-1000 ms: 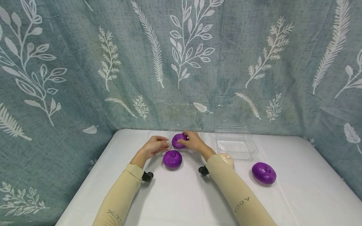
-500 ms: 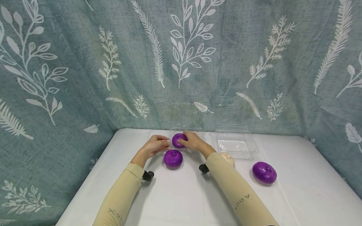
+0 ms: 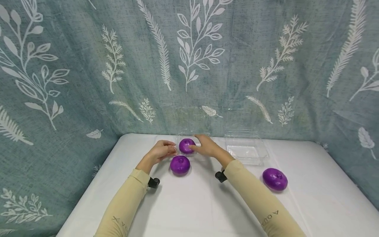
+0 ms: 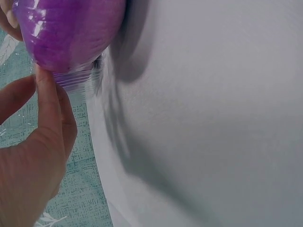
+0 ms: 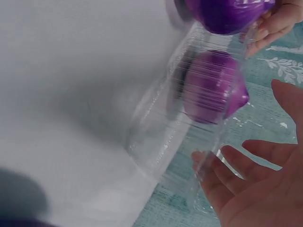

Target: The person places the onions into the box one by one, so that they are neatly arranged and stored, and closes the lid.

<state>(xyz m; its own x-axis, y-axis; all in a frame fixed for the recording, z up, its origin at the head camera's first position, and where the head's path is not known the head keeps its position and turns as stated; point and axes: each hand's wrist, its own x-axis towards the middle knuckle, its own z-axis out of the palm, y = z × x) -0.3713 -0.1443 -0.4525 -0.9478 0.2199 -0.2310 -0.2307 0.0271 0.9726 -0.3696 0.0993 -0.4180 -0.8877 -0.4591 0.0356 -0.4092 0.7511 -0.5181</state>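
A purple onion (image 3: 187,145) sits inside a clear plastic container (image 5: 156,127) with a ribbed wall. My left hand (image 3: 162,150) is at the container's left side, its fingertips holding the edge; the exact grip is partly hidden. To the right of that onion, my right hand (image 3: 208,146) is spread with nothing in it. In the right wrist view its fingers (image 5: 222,182) are apart from the onion, close to the container's end wall. Another purple onion (image 3: 180,165) rests on the table just in front of the container.
A second clear container (image 3: 243,151) stands open at the back right. One more purple onion (image 3: 275,179) lies on the right of the white table (image 3: 195,210). Behind the table hangs a patterned green-blue curtain (image 3: 242,65).
My right hand has let go of the onion in the container and shifted a little to the right, its sleeve now covering the white onion. My left hand has stayed in place.
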